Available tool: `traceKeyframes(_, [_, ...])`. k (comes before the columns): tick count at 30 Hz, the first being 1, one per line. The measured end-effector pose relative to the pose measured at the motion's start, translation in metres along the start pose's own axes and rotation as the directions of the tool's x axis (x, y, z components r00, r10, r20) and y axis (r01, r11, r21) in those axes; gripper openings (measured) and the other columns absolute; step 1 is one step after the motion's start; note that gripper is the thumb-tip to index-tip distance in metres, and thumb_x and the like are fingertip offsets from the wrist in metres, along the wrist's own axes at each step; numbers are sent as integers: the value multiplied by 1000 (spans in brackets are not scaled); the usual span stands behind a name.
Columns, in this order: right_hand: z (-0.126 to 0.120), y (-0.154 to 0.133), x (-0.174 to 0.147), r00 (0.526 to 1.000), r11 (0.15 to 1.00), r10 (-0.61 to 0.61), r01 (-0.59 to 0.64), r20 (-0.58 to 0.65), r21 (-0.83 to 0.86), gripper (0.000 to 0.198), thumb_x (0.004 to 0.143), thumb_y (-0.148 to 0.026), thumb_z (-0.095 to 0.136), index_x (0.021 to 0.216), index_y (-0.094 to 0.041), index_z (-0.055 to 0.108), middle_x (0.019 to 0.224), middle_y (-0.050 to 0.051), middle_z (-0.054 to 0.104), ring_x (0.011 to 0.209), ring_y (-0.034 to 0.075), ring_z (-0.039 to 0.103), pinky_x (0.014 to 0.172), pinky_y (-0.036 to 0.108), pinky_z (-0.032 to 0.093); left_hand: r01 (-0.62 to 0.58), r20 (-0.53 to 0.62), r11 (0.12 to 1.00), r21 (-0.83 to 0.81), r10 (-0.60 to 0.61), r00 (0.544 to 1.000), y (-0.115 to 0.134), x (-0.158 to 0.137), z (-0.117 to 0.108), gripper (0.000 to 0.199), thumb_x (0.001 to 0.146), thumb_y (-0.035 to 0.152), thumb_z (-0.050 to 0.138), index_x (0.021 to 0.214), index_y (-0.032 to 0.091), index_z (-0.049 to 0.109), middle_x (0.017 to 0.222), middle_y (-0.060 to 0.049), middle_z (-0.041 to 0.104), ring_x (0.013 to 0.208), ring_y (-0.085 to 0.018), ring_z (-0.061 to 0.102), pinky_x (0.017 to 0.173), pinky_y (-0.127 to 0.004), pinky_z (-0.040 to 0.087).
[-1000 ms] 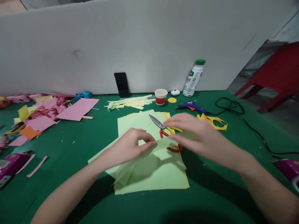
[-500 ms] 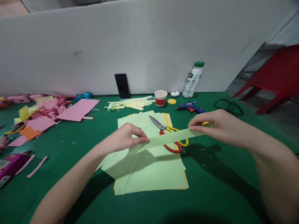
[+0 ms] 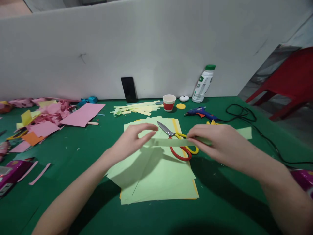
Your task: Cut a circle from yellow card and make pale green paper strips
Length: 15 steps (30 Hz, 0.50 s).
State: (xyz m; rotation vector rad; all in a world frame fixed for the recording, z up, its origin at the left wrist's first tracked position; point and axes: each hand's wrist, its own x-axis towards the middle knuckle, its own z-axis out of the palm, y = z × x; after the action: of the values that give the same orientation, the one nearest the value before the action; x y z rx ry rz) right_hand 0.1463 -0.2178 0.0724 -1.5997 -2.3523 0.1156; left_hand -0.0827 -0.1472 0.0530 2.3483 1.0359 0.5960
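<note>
A pale green paper strip point(image 3: 174, 142) stretches level above the stack of light green paper sheets point(image 3: 161, 182). My right hand point(image 3: 215, 138) pinches it between thumb and fingers toward its right side. At the strip's left end is my left hand point(image 3: 137, 138), thumb and fingers parted with a gap between them; whether the thumb's underside touches the strip I cannot tell. Scissors point(image 3: 168, 130) with one red and one yellow handle lie on the sheets, their handles partly behind the strip. Yellow-orange paper edges show under the stack.
Behind the stack are cut strips point(image 3: 139, 107), a red-and-white paper cup point(image 3: 169, 103), a blue glue gun point(image 3: 200, 113) with a black cord and a leaning bottle point(image 3: 203, 84). A black phone point(image 3: 128, 89) leans on the white partition. Pink paper scraps point(image 3: 56, 114) lie left.
My right hand has moved left along the strip. My left thumb and fingers, pinching the strip before, have parted and risen slightly. More of the strip's right end shows beyond my right hand.
</note>
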Motion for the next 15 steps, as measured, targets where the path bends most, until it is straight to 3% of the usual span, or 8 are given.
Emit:
traceKeyframes(4, [11, -19, 1, 998, 999, -31, 32, -61, 9, 21, 84, -18, 43, 80, -19, 64, 74, 1, 67, 63, 14, 60, 53, 24, 37, -129, 1, 989, -78, 130, 992, 20, -8, 18, 20, 85, 30, 49, 98, 19, 61, 96, -2, 66, 83, -13, 61, 73, -23, 48])
traceKeyframes(9, [19, -26, 1, 999, 999, -39, 39, -33, 3, 20, 84, -18, 45, 82, -18, 65, 75, 4, 67, 67, 17, 61, 55, 26, 37, -251, -33, 968, 16, 251, 967, 21, -14, 30, 11, 85, 16, 49, 86, 16, 61, 81, -2, 67, 69, -10, 60, 61, -19, 46])
traceKeyframes(12, [25, -30, 2, 998, 997, -68, 68, 10, -18, 22, 84, -18, 44, 76, -17, 65, 68, 4, 66, 63, 17, 60, 54, 26, 34, -333, -75, 921, 204, 353, 932, 18, -17, 36, 13, 84, 13, 47, 86, 15, 60, 80, -4, 67, 68, -12, 61, 57, -21, 46])
traceKeyframes(15, [29, -32, 2, 994, 993, -99, 97, -35, -62, 29, 84, -17, 42, 63, -17, 62, 59, 3, 62, 57, 15, 56, 52, 26, 30, -408, -97, 775, 482, 510, 854, 17, -19, 42, 20, 84, 9, 41, 79, 13, 60, 76, -6, 68, 66, -15, 62, 52, -23, 45])
